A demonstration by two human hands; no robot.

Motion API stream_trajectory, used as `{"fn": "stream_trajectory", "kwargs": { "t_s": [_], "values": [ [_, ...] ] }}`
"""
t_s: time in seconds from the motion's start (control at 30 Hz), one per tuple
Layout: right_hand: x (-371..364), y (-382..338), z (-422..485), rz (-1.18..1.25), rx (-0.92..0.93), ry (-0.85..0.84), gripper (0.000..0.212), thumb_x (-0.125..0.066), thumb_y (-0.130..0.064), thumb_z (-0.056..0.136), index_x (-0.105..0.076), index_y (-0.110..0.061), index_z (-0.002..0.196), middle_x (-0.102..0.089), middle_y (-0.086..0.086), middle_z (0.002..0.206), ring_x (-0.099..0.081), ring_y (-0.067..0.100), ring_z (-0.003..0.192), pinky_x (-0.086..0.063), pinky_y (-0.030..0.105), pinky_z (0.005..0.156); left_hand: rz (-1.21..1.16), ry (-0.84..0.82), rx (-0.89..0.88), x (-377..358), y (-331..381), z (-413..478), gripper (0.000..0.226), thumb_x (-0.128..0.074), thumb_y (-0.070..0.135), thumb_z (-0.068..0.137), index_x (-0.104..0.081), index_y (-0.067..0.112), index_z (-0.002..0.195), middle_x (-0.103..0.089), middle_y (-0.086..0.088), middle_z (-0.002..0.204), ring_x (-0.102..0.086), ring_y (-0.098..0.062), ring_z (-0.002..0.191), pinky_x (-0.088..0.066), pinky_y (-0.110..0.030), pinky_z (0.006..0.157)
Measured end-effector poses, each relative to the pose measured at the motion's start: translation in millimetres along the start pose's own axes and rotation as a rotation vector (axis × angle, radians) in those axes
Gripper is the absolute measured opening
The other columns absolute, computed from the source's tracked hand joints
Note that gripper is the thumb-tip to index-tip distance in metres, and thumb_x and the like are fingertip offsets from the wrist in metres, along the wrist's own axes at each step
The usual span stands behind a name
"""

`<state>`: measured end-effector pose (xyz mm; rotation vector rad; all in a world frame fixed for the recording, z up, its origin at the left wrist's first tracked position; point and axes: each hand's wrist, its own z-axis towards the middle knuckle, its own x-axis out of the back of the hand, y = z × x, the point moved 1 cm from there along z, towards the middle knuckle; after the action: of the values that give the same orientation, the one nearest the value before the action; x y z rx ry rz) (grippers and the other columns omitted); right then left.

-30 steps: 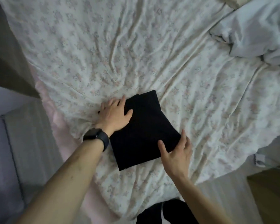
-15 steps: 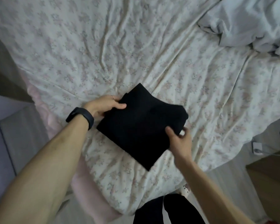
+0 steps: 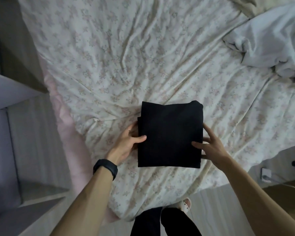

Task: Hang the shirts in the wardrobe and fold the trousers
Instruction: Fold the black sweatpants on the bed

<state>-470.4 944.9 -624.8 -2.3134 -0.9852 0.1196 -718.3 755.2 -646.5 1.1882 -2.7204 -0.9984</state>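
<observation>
Head view, folded black trousers (image 3: 169, 136) between both hands' fingers (image 3: 140, 138)

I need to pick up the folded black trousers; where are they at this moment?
In the head view, the folded black trousers lie on the floral sheet near the bed's front edge, between the left hand and the right hand.

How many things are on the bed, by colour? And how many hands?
Black: 1, the folded trousers
Pale blue-white: 1, the crumpled duvet
Hands: 2, the left hand and the right hand, each at a side of the trousers
Total: 4
</observation>
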Motion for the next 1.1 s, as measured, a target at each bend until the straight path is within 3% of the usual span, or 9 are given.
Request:
{"fn": "stream_trajectory", "kwargs": {
  "t_s": [0.17, 0.5, 0.6, 0.77, 0.97, 1.1],
  "values": [
    [6.9, -4.2, -0.2, -0.023, 0.029, -0.086, 0.092, -0.073, 0.004, 0.086, -0.038, -0.058, 0.145, -0.06, 0.006, 0.129, -0.066, 0.025, 0.11, -0.062, 0.041, 0.069, 0.046, -0.045, 0.03, 4.1, 11.6, 0.9, 0.08, -0.074, -0.009, 0.082, -0.051, 0.045, 0.137, -0.071, -0.002, 0.125, -0.07, -0.022, 0.11, -0.058, -0.037, 0.077],
    [19.2, -9.0, -14.0, -0.151, 0.218, -0.086, 0.094, -0.068, 0.011, 0.087, -0.038, -0.054, 0.148, -0.062, 0.003, 0.116, -0.072, 0.017, 0.098, -0.063, 0.037, 0.072, 0.103, 0.026, -0.118, -15.9, 8.9, -28.5, 0.082, -0.075, -0.008, 0.083, -0.048, 0.048, 0.137, -0.063, 0.004, 0.133, -0.066, -0.02, 0.117, -0.06, -0.045, 0.082],
    [30.0, -23.9, -30.6, -0.204, 0.297, -0.113, 0.093, -0.069, 0.011, 0.086, -0.04, -0.054, 0.147, -0.064, -0.004, 0.107, -0.072, 0.015, 0.097, -0.063, 0.04, 0.078, 0.146, 0.109, -0.173, -33.1, 13.0, -64.4, 0.081, -0.077, -0.001, 0.085, -0.047, 0.053, 0.136, -0.061, 0.003, 0.134, -0.06, -0.018, 0.124, -0.058, -0.048, 0.092],
    [44.4, -73.4, -65.7, -0.272, 0.495, -0.211, 0.094, -0.071, 0.01, 0.085, -0.041, -0.059, 0.141, -0.064, 0.0, 0.109, -0.071, 0.014, 0.096, -0.061, 0.031, 0.071, 0.12, 0.294, -0.356, -69.8, 33.5, -147.4, 0.076, -0.072, 0.001, 0.09, -0.042, 0.046, 0.142, -0.059, 0.005, 0.126, -0.069, -0.008, 0.102, -0.06, -0.029, 0.07],
    [40.0, -155.7, -150.3, -0.389, 0.812, -0.341, 0.097, -0.069, 0.009, 0.085, -0.039, -0.066, 0.139, -0.065, -0.004, 0.111, -0.069, 0.013, 0.097, -0.058, 0.025, 0.076, 0.049, 0.555, -0.583, -106.6, 61.5, -275.5, 0.074, -0.07, 0.0, 0.092, -0.042, 0.048, 0.141, -0.06, 0.0, 0.128, -0.073, -0.011, 0.089, -0.062, -0.034, 0.073],
    [13.1, -205.2, -223.3, -0.415, 1.024, -0.438, 0.096, -0.068, 0.01, 0.085, -0.038, -0.059, 0.143, -0.063, -0.013, 0.118, -0.064, -0.002, 0.095, -0.057, 0.018, 0.079, 0.035, 0.759, -0.759, -118.3, 75.6, -369.2, 0.072, -0.069, -0.001, 0.092, -0.044, 0.053, 0.134, -0.057, -0.002, 0.134, -0.069, -0.01, 0.096, -0.061, -0.039, 0.085]
  ]
}}
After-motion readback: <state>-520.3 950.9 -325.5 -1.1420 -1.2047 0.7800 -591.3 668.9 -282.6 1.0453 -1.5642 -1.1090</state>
